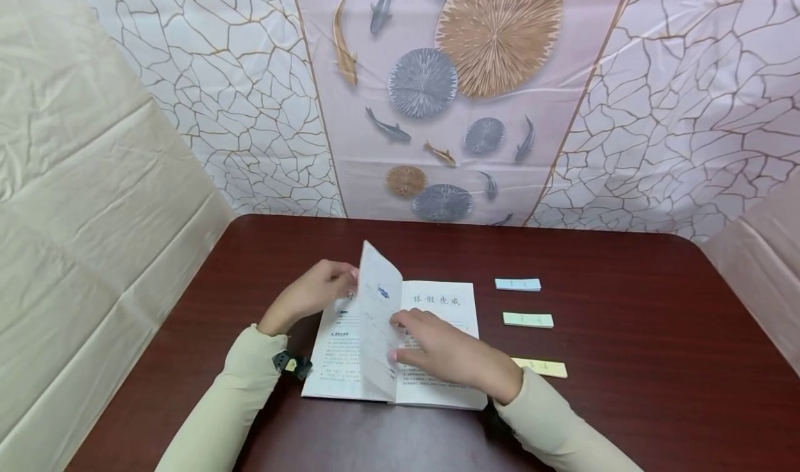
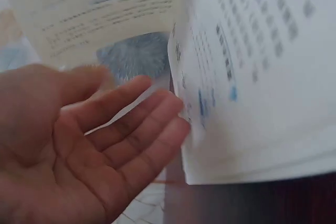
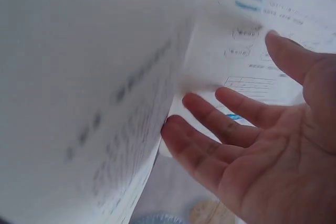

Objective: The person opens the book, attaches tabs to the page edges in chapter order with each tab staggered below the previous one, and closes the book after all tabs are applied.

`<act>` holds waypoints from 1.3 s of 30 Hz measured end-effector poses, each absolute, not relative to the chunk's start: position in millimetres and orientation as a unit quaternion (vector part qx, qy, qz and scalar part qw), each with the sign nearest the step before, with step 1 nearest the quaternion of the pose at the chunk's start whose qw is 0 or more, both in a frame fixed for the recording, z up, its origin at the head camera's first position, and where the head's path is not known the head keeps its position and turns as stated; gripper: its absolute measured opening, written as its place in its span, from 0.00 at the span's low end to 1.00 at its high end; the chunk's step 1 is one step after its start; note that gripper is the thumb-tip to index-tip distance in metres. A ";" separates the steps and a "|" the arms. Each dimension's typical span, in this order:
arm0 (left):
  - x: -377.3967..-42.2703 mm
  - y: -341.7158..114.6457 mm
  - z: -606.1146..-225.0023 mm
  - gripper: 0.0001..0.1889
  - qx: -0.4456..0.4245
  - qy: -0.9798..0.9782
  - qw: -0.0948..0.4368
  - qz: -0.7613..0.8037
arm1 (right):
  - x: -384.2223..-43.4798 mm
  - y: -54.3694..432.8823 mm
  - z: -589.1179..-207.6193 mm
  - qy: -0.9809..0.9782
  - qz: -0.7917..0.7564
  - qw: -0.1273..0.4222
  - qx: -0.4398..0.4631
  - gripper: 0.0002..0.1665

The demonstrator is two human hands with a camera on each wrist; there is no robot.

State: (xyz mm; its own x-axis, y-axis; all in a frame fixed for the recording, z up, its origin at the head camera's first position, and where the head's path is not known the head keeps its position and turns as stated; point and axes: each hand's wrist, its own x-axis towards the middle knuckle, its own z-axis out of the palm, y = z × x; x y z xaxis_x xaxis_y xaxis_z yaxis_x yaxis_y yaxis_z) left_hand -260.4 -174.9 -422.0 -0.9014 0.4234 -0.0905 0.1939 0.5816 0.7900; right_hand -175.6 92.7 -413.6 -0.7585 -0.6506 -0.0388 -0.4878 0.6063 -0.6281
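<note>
An open book [image 1: 437,395] lies on the table with one page [image 1: 378,305] standing nearly upright near its spine. My left hand [image 1: 319,288] is at the top of the left-hand pages, behind the raised page. In the left wrist view its loosely extended fingers [image 2: 152,135] reach the edge of the printed pages. My right hand [image 1: 446,347] is over the right-hand page, fingertips beside the raised page. The right wrist view shows these fingers [image 3: 226,129] spread and nearly straight against the paper. Neither hand visibly grips anything; exact contact with the raised page is unclear.
Right of the book lie a blue paper strip [image 1: 517,284], a green strip [image 1: 528,320] and a yellow strip [image 1: 544,367], the last partly behind my right wrist. The dark red table [image 1: 656,333] meets a patterned cloth backdrop [image 1: 250,90] behind.
</note>
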 end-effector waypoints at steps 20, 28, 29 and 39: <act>-265.5 -207.2 -418.3 0.20 0.128 0.912 0.206 0.330 | -157.8 84.6 -415.0 0.903 -0.174 0.163 -0.358 0.35; -253.8 -194.0 -406.1 0.19 0.086 0.967 0.119 0.207 | -157.3 85.6 -412.7 0.904 -0.153 0.172 -0.361 0.35; -250.5 -189.5 -401.3 0.26 0.082 0.973 0.107 0.185 | -158.1 86.5 -412.7 0.903 -0.151 0.170 -0.366 0.35; -219.2 -143.9 -388.6 0.53 0.251 0.943 0.168 0.138 | -165.5 94.6 -413.4 0.893 -0.133 0.137 -0.406 0.26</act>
State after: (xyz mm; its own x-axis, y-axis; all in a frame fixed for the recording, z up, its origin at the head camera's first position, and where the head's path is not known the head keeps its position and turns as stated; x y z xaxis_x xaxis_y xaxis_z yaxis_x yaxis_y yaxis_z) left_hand -219.2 -143.9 -388.6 -0.8172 0.5206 -0.2472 0.4276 0.8354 0.3455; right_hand -165.5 94.6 -413.4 -0.6320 -0.7628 -0.1369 -0.6899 0.6342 -0.3490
